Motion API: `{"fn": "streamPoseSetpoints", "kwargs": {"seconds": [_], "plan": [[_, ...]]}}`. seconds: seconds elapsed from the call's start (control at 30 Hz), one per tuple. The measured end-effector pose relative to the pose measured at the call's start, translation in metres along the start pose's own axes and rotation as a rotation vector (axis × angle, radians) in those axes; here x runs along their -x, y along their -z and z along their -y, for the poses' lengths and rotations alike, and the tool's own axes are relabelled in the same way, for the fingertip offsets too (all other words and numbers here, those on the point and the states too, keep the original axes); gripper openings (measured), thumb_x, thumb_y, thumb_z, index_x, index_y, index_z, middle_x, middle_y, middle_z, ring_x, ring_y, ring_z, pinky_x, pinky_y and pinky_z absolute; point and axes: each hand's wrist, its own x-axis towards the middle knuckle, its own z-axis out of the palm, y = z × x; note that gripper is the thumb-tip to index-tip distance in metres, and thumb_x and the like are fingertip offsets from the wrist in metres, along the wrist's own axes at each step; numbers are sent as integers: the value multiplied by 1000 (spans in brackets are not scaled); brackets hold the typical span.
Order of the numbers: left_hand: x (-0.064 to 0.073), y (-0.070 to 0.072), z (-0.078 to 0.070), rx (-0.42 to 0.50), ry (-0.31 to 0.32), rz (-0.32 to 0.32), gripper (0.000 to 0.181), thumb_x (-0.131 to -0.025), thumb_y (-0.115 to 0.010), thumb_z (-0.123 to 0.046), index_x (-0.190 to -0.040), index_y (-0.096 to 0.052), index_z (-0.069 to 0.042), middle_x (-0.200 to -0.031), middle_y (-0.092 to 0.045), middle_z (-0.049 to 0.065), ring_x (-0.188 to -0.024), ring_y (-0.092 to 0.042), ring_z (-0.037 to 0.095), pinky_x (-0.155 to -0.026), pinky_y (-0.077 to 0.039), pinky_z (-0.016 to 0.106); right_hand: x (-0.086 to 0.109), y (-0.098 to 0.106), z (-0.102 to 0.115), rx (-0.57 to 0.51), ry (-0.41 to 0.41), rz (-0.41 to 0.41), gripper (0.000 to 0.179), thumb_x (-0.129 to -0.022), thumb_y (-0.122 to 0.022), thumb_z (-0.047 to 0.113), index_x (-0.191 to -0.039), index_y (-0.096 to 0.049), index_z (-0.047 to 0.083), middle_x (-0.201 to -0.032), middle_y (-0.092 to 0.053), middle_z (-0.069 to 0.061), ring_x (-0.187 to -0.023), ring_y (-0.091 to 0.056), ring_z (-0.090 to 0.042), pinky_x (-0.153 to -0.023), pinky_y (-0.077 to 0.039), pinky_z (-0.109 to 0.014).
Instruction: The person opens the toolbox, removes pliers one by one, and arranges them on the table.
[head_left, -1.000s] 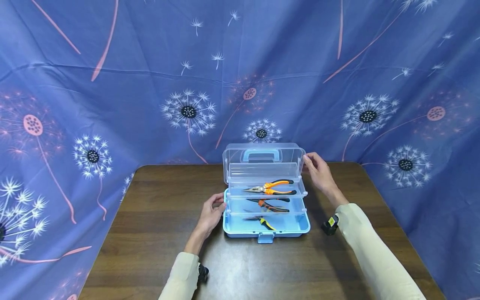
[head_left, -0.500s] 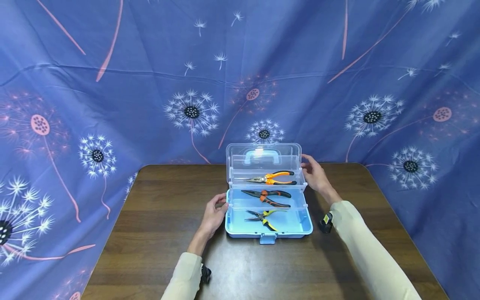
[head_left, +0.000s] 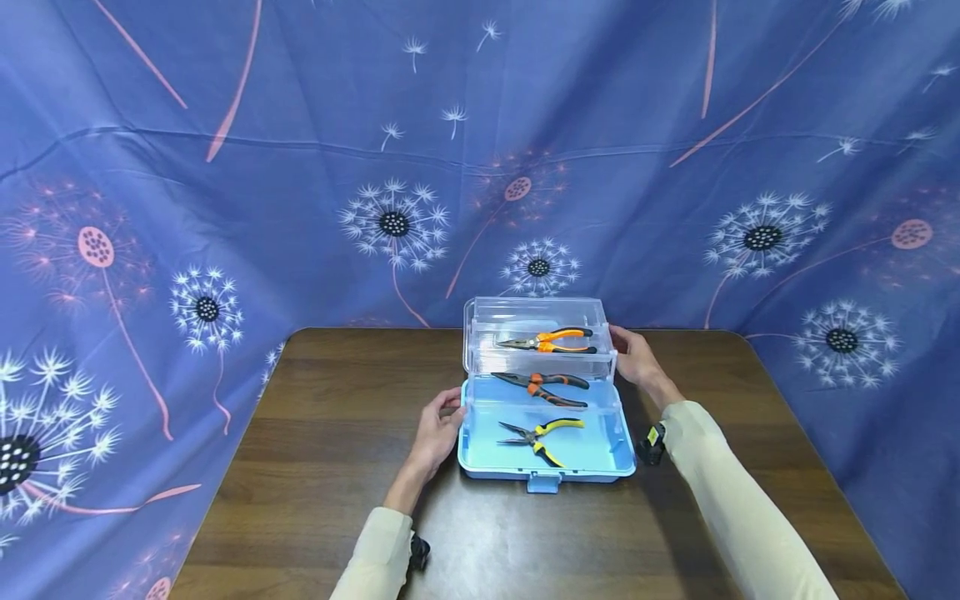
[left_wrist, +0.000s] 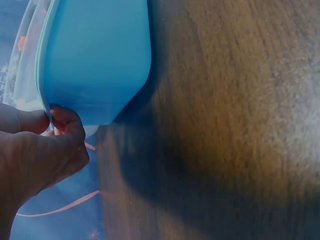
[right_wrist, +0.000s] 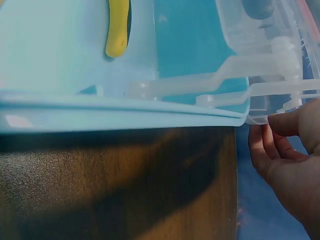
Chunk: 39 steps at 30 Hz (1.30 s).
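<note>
A light blue toolbox [head_left: 495, 473] sits open on the table, its clear lid [head_left: 469, 333] tipped to the back and its clear trays fanned out in steps. Long-nose pliers with orange and black handles [head_left: 564, 332] lie in the upper tray. Dark pliers with orange bands [head_left: 535, 387] rest in the tray below, and yellow-and-black pliers [head_left: 534, 433] in the blue base. At the left side, my left hand [left_wrist: 50, 150] pinches the base's rim between thumb and fingers. My right hand [right_wrist: 295, 150] pinches the clear lid's edge at the back right corner.
A brown wooden table [head_left: 337, 400] carries the box near its back edge. Behind hangs a blue dandelion-print cloth [head_left: 315, 217]. A blue latch [head_left: 543, 482] hangs at the box's front, and white hinge arms [right_wrist: 185, 82] link the trays.
The lid has tipped further back and down, and the trays have spread backward, uncovering the lower pliers. My right hand has moved slightly down with the lid; my left keeps its hold.
</note>
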Motion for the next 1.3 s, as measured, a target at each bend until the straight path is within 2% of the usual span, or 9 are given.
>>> {"fn": "streamPoseSetpoints", "kwargs": {"seconds": [0.3,0.43,0.6,0.87,1.0,1.1,1.3], "plan": [[2,-5,3,5,-7,-27,38,-104,-53,1,-140,-54,8,-126,-56,24,-109,-60,35,-93,-52,43,-2,-4,-8,93,-62,52,50,-98,-49,-5,-147,-43,-13,-136,-55,-37,-122,-55,-48,-105,-45,-56],[3,-7,3,10,-11,-26,38,-103,-54,1,-140,-53,9,-126,-56,25,-110,-60,37,-95,-51,48,1,0,-8,111,-74,72,49,-99,-48,-5,-147,-42,-14,-137,-53,-38,-126,-52,-50,-106,-43,-58],[3,-5,2,-5,12,-23,39,-103,-55,-1,-141,-54,6,-126,-57,22,-109,-61,33,-94,-51,44,3,5,0,133,-83,99,46,-101,-46,-1,-144,-44,-15,-136,-54,-36,-123,-53,-48,-105,-44,-57],[2,0,2,-15,35,-24,38,-103,-55,-2,-141,-56,3,-125,-57,21,-105,-62,31,-93,-52,38,10,19,27,77,-114,81,36,-108,-41,5,-139,-48,-12,-133,-56,-31,-118,-57,-43,-103,-48,-54],[3,1,1,-16,24,-22,38,-103,-55,-1,-140,-56,4,-125,-58,21,-110,-61,32,-96,-51,43,9,25,41,118,-65,38,33,-107,-47,8,-134,-54,-9,-127,-60,-28,-114,-59,-40,-95,-50,-46],[3,1,2,-24,22,-16,38,-103,-55,-1,-141,-56,4,-127,-58,22,-114,-60,33,-99,-50,47,8,26,52,143,-10,8,31,-106,-50,9,-131,-57,-8,-123,-63,-26,-110,-60,-37,-89,-48,-42],[4,-1,1,-24,45,-16,38,-104,-55,-3,-142,-56,2,-127,-58,20,-114,-59,32,-100,-49,47,5,15,76,188,58,-9,28,-105,-56,11,-129,-60,-4,-123,-64,-23,-112,-61,-36,-94,-50,-49]]}}
